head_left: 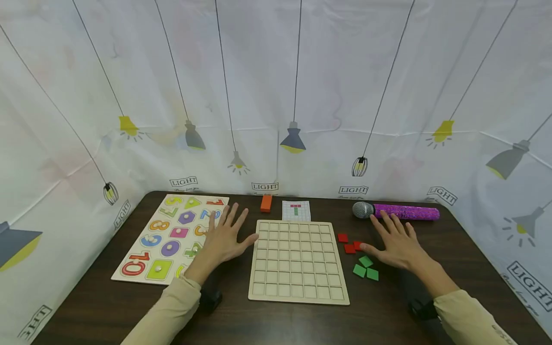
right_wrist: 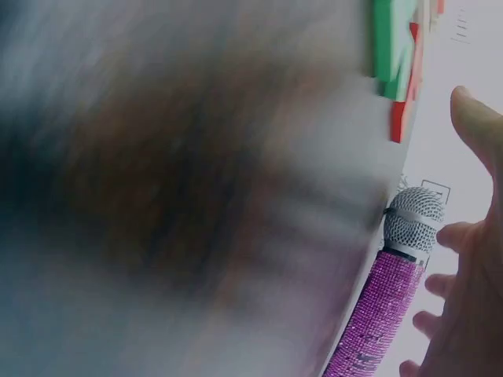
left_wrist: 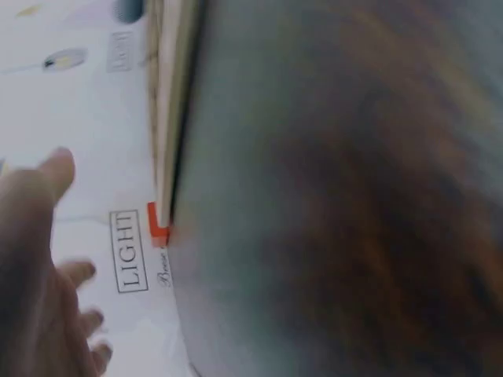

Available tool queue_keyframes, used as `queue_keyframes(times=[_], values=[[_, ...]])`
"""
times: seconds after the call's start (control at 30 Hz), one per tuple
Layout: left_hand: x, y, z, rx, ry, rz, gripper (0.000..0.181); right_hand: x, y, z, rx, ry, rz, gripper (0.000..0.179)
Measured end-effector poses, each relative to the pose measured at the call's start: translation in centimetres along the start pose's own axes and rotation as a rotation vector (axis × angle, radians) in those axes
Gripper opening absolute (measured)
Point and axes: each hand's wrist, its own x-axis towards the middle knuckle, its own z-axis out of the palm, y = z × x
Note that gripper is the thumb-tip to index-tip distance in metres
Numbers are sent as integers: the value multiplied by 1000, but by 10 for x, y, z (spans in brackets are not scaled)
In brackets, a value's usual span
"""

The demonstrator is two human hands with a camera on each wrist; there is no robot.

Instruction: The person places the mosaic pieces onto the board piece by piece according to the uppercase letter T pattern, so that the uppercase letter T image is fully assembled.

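Note:
In the head view a pale wooden grid board point(head_left: 297, 261) of square cells lies mid-table. My left hand point(head_left: 226, 239) is spread with straight fingers between it and a number-and-shape peg puzzle point(head_left: 172, 239), holding nothing. Over the table's right side my right hand point(head_left: 396, 244) is also spread, nothing in its grasp. Near its thumb are red square tiles point(head_left: 350, 248) and green square tiles point(head_left: 366, 261). Beyond its fingertips lies a microphone point(head_left: 405, 212) with a glittery purple handle. In the right wrist view the fingers appear beside the microphone point(right_wrist: 377, 306); whether they touch it I cannot tell.
Behind the board lies a card point(head_left: 296, 211) printed with a small red and green pattern on a grid. An orange block point(head_left: 266, 203) stands to its left at the table's back edge. A white lamp-printed cloth point(head_left: 258, 96) surrounds the dark table point(head_left: 297, 326).

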Motion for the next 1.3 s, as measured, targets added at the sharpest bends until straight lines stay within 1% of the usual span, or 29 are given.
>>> queue_keyframes(times=[0.07, 0.13, 0.17, 0.27, 0.33, 0.4, 0.5, 0.6, 0.67, 0.77, 0.87, 0.97, 1.03, 1.13, 1.2, 1.3], values=[[1, 0, 0, -95, -1, 16, 77, 1, 0, 0, 55, 2, -24, 90], [3, 0, 1, -210, 7, 47, 71, 0, -1, 1, 109, 6, -51, 84], [4, 1, 2, -271, 16, 65, 67, 0, -2, 1, 130, 12, -67, 80], [7, 2, 7, -411, 46, 117, 55, -1, -4, 2, 191, 35, -105, 65], [9, 2, 12, -482, 64, 139, 48, -2, -4, 4, 235, 42, -115, 53], [11, 3, 18, -526, 74, 147, 42, -3, -4, 7, 286, 39, -111, 43], [13, 4, 26, -581, 79, 158, 37, -4, -4, 12, 356, 32, -91, 36], [14, 5, 34, -604, 80, 174, 34, -5, -5, 17, 404, 36, -72, 34], [13, 6, 37, -601, 81, 180, 33, -5, -6, 19, 428, 36, -63, 35], [13, 6, 41, -599, 85, 196, 32, -5, -6, 21, 439, 31, -44, 34], [11, 6, 44, -582, 114, 247, 30, -5, -7, 21, 437, 30, -22, 32], [9, 6, 47, -523, 156, 289, 30, -5, -8, 22, 432, 31, -11, 29], [8, 5, 49, -484, 166, 287, 30, -5, -8, 22, 429, 28, -11, 28], [9, 5, 51, -437, 158, 256, 30, -4, -9, 23, 437, 35, -14, 26], [9, 6, 51, -434, 148, 240, 30, -4, -8, 23, 451, 43, -8, 25], [8, 8, 51, -438, 143, 232, 29, -3, -7, 23, 486, 53, 14, 22]])
